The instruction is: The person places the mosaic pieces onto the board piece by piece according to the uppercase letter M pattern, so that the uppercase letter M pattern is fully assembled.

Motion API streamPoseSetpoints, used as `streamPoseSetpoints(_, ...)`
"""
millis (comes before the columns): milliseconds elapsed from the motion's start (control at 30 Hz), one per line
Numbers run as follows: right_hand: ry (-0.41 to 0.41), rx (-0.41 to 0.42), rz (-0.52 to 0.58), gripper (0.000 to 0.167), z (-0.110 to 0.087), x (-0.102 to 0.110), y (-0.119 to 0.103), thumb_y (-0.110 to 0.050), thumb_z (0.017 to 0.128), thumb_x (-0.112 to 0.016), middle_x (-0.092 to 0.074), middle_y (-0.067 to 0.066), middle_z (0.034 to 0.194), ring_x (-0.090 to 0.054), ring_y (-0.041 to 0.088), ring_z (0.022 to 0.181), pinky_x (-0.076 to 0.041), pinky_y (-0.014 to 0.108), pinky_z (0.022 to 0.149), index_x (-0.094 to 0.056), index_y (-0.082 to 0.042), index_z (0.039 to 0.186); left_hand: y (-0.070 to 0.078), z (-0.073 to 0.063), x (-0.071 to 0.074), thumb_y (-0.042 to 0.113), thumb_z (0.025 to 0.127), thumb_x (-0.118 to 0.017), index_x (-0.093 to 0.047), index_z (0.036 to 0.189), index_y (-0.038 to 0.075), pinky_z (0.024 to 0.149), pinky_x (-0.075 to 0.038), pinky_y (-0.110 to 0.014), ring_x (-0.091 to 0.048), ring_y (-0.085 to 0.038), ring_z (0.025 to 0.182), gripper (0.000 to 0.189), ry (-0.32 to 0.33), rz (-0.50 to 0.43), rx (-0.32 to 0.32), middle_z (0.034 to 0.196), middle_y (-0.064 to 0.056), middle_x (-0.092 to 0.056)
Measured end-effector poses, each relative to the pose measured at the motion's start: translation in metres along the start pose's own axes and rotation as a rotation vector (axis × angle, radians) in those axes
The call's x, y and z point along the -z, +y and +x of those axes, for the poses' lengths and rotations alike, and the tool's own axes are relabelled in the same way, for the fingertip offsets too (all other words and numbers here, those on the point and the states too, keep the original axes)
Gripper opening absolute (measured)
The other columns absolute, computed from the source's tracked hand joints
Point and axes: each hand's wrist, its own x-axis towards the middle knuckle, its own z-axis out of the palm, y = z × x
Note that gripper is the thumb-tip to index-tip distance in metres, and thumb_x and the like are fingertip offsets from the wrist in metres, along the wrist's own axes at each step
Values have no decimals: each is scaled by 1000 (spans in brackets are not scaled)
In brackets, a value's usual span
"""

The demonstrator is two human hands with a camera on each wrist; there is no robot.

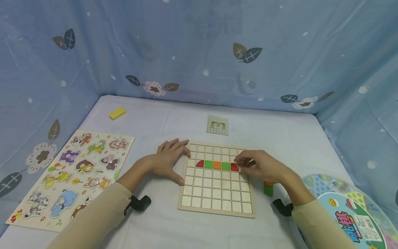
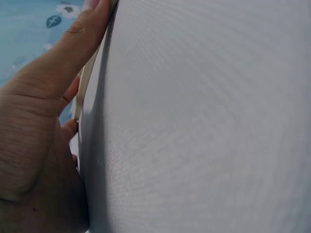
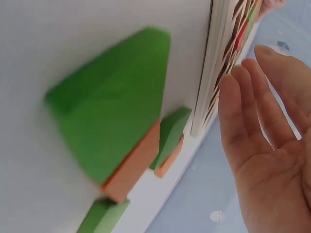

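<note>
A wooden grid board (image 1: 216, 212) lies flat on the white table. Across one of its rows runs a line of coloured pieces: a red curved piece (image 1: 200, 164) at the left end, a green square (image 1: 208, 164), an orange square (image 1: 217, 165), another green square (image 1: 226, 166), and a red curved piece (image 1: 234, 167) at the right end. My left hand (image 1: 168, 160) rests at the board's left edge, thumb and fingers spread along it. Over the right edge, my right hand (image 1: 264, 167) has its loosely bent fingertips right by the right-hand red piece, with nothing visible held.
Green and orange blocks (image 3: 116, 107) lie beside the board, partly under my right forearm. Behind the board is a small pattern card (image 1: 217, 125). An animal puzzle (image 1: 101, 171) and a yellow block (image 1: 117, 113) lie left; a round game package (image 1: 329, 200) sits front right.
</note>
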Motion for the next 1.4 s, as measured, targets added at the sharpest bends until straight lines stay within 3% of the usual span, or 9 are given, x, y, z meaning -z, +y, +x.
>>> streamPoseSetpoints(367, 35, -25, -54, 28, -21, 17, 8, -6, 94, -74, -71, -3, 116, -64, 11, 97, -59, 37, 87, -69, -13, 120, 2, -1, 1, 75, 62, -85, -43, 130, 33, 121, 3, -69, 2, -40, 158, 90, 1, -9, -3, 173, -2, -6)
streamPoseSetpoints(800, 10, -27, -79, 32, -31, 25, 15, -8, 92, -77, -70, -6, 108, -64, 13, 95, -59, 39, 86, -69, -14, 122, 1, -1, 2, 72, 65, -86, -44, 132, 31, 121, 4, -69, 2, -41, 157, 89, 2, -12, -13, 173, -4, -6)
streamPoseSetpoints(1300, -91, -175, -86, 33, -35, 30, 14, -9, 90, -78, -71, -8, 109, -66, 17, 103, -58, 39, 86, -69, -15, 121, -3, 1, -2, 78, 63, -83, -42, 132, 34, 121, 3, -68, 3, -39, 158, 92, 5, 7, -8, 174, -1, -4)
streamPoseSetpoints(1400, -93, -193, -84, 34, -34, 28, 15, -9, 88, -80, -69, -8, 106, -64, 17, 101, -57, 33, 80, -69, -14, 120, -3, 0, -2, 78, 62, -83, -42, 132, 34, 122, 3, -68, 3, -39, 158, 92, 3, 9, -4, 174, -1, -4)
